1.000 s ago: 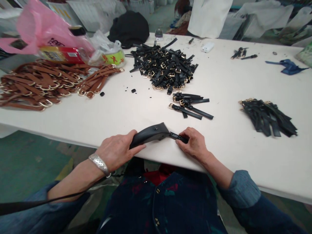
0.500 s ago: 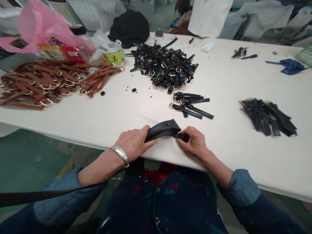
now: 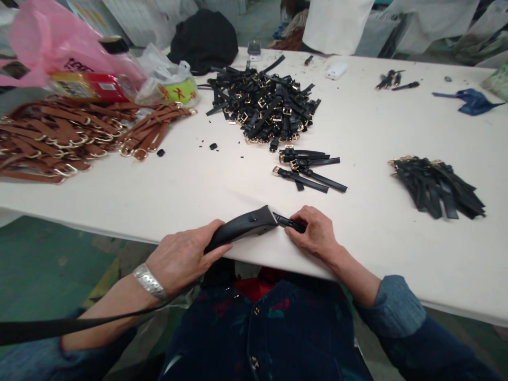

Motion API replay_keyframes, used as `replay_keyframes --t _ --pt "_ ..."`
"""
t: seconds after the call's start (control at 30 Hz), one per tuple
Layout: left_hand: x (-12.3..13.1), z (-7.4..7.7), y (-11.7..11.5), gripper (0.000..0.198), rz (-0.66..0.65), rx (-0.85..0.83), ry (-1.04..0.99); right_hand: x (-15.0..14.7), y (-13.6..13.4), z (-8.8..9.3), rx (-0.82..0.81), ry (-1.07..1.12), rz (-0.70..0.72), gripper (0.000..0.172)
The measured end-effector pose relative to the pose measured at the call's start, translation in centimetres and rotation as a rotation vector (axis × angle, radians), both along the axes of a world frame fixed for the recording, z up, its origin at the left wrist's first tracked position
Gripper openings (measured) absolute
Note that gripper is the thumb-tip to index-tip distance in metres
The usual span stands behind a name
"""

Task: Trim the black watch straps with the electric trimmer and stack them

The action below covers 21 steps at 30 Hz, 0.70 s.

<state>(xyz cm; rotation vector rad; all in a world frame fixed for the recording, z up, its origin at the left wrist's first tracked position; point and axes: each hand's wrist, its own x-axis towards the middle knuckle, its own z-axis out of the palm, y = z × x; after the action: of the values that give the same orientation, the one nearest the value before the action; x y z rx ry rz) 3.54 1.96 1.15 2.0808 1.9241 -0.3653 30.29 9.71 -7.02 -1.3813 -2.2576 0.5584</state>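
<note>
My left hand (image 3: 190, 254) is wrapped round a black hand tool shaped like a hair clipper (image 3: 240, 226), with a small knob on top and a wide flat head pointing right. Between the thumb and fingers of my right hand (image 3: 315, 228) is a short black buckle strap (image 3: 289, 221), mostly hidden by the hand. Its free end lies right by the tool's head; whether they touch I cannot tell. Just beyond, several black buckle straps (image 3: 311, 169) with gold buckles lie loosely together. A dense pile of similar black straps (image 3: 265, 106) sits behind them.
Brown buckle straps (image 3: 71, 132) are heaped at left, before a red jar (image 3: 93, 87) and pink bag (image 3: 59, 37). A bundle of black straps (image 3: 438, 188) lies at right. Farther back are a black cap (image 3: 204, 42) and blue cloth (image 3: 470, 99). The white table's (image 3: 159, 211) front edge runs below my hands.
My left hand has drawn the tool back to the left and rolled it, so its head now sits just left of the strap. The right hand has stayed almost in place.
</note>
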Motion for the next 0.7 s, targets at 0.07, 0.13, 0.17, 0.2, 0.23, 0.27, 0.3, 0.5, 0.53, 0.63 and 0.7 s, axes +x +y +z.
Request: replay_keyframes --t 0.07,0.13,0.17,0.2,0.23,0.27,0.3,0.5,0.53,0.63,0.7 --pt "1.1 0.1 0.3 0.045 -0.034 0.018 0.041 0.0 0.0 0.0 -0.001 -0.003 -0.005 0.011" --pt "2.2 0.1 0.7 0.044 -0.063 0.028 0.070 0.1 0.0 -0.1 0.009 -0.007 -0.008 0.012" --pt "2.7 0.1 1.0 0.043 -0.073 0.032 0.081 0.1 0.1 -0.1 0.016 -0.010 -0.010 0.012" --pt "3.1 0.1 1.3 0.042 -0.077 0.038 0.088 0.1 0.1 -0.2 0.022 -0.013 -0.014 0.013" --pt "3.5 0.0 1.6 0.042 -0.075 0.042 0.087 0.1 0.1 -0.2 0.027 -0.017 -0.022 0.015" --pt "3.7 -0.1 1.9 0.041 -0.068 0.046 0.076 0.1 0.1 -0.3 0.032 -0.021 -0.031 0.016" --pt "3.8 -0.3 2.2 0.041 -0.056 0.050 0.057 0.1 0.2 -0.3 0.036 -0.024 -0.037 0.017" --pt "2.1 -1.0 3.4 0.051 0.062 0.083 -0.068 0.2 0.2 -0.4 0.026 -0.002 -0.007 0.013" --pt "1.5 -1.0 3.3 0.052 0.077 0.082 -0.084 0.2 0.1 -0.3 0.023 0.002 -0.006 0.013" --pt "-0.3 -0.9 2.6 0.055 0.102 0.048 -0.113 0.2 0.1 -0.3 0.017 0.006 -0.005 0.012" --pt "-1.1 -0.6 1.9 0.056 0.089 0.010 -0.099 0.2 0.1 -0.3 0.016 0.005 -0.003 0.012"
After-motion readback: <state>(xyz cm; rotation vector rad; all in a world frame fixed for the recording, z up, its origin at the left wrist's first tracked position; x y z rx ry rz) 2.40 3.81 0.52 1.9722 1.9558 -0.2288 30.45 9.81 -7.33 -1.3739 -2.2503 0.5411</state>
